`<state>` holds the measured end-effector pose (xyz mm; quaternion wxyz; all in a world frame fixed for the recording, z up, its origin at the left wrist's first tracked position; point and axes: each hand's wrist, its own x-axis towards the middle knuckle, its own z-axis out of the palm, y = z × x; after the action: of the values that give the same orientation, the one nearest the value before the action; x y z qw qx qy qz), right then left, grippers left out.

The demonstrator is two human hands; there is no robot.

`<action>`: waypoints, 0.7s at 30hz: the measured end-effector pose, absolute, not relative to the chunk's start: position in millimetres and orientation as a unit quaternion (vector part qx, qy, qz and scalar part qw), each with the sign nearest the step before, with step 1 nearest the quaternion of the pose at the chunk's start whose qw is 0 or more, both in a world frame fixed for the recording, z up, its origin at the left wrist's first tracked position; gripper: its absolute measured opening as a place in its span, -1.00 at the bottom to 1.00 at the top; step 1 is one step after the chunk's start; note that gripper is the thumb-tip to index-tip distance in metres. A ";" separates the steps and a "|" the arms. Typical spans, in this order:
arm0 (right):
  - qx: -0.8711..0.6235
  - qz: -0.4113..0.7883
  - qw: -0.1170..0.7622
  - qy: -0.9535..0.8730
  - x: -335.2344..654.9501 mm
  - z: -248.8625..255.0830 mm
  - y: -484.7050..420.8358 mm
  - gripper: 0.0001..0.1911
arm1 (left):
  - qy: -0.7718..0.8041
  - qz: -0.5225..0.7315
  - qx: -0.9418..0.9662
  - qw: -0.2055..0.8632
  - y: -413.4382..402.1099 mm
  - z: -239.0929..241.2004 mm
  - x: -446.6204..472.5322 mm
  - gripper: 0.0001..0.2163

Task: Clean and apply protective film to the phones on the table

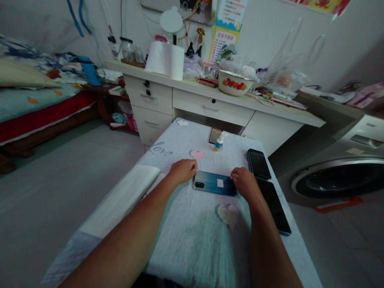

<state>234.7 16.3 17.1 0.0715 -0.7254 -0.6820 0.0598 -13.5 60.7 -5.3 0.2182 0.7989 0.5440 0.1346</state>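
Note:
A blue smartphone [210,184] lies back side up on the cloth-covered table, its black camera block at the left end and a small white label near the middle. At its upper left corner is my left hand [185,170], with the fingers curled closed. My right hand [242,180] is closed in a pinch over the upper right corner and hides part of that end. Whether the fingers grip the phone itself or something thin along its edge, I cannot make out. Beyond the phone stands a small white spray bottle [219,143] with a yellow-and-blue label.
Dark phones or tablets, one [259,164] behind another [274,206], lie along the table's right side. Another phone [215,135] rests behind the bottle. A folded cloth edge [129,196] lies left. A white desk [192,86] and a washing machine [345,160] stand beyond.

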 end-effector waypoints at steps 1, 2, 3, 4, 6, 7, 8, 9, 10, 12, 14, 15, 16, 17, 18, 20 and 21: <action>-0.727 0.059 0.069 -0.681 236.9 16.5 16.7 -0.78 | 0.543 0.136 0.799 0.219 60.7 -5.6 -13.5 -0.85; -0.728 0.057 0.068 -0.680 238.7 15.9 17.0 -0.78 | 0.542 0.136 0.800 0.219 60.8 -6.0 -13.5 -0.85; -0.729 0.054 0.066 -0.679 240.0 15.4 17.2 -0.78 | 0.542 0.137 0.800 0.218 61.0 -6.4 -13.6 -0.85; -0.730 0.052 0.065 -0.678 240.8 14.9 17.4 -0.78 | 0.541 0.138 0.801 0.218 61.2 -6.8 -13.8 -0.84; -0.734 0.047 0.062 -0.674 240.6 14.4 17.4 -0.77 | 0.538 0.139 0.803 0.216 61.7 -7.5 -14.3 -0.84; -0.736 0.046 0.061 -0.673 239.6 14.3 17.3 -0.76 | 0.537 0.139 0.803 0.216 61.9 -7.7 -14.5 -0.84; -0.736 0.047 0.061 -0.672 238.0 14.4 17.1 -0.76 | 0.537 0.139 0.804 0.216 62.1 -7.8 -14.7 -0.84; -0.735 0.049 0.062 -0.673 235.6 14.6 16.8 -0.76 | 0.536 0.138 0.804 0.215 62.2 -7.8 -14.8 -0.84; -0.732 0.051 0.064 -0.676 232.7 14.9 16.4 -0.76 | 0.536 0.137 0.805 0.215 62.3 -7.9 -14.8 -0.84; -0.721 0.054 0.071 -0.687 225.2 15.4 15.4 -0.77 | 0.535 0.136 0.806 0.214 62.6 -8.1 -14.7 -0.84; -0.711 0.057 0.076 -0.697 216.9 15.8 14.6 -0.76 | 0.536 0.138 0.805 0.214 62.9 -8.5 -14.5 -0.85; -0.708 0.057 0.078 -0.700 212.8 15.7 14.2 -0.76 | 0.534 0.139 0.806 0.215 63.0 -8.6 -14.4 -0.85; -0.703 0.056 0.080 -0.704 209.1 15.6 14.0 -0.75 | 0.535 0.141 0.805 0.216 63.0 -8.7 -14.4 -0.85; -0.699 0.056 0.082 -0.708 205.8 15.4 13.7 -0.75 | 0.534 0.141 0.805 0.217 62.8 -8.6 -14.4 -0.85; -0.695 0.057 0.084 -0.712 202.9 15.1 13.5 -0.76 | 0.535 0.141 0.804 0.219 62.6 -8.3 -14.3 -0.85; -0.683 0.067 0.093 -0.722 198.3 14.5 12.9 -0.77 | 0.537 0.137 0.802 0.222 61.9 -7.2 -14.3 -0.84; -0.675 0.074 0.099 -0.727 196.5 14.3 12.6 -0.78 | 0.538 0.136 0.802 0.222 61.5 -6.7 -14.3 -0.84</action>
<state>196.5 12.6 14.3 0.0992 -0.6749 -0.7274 0.0744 -14.3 61.5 -6.7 0.2222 0.8016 0.5382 0.1360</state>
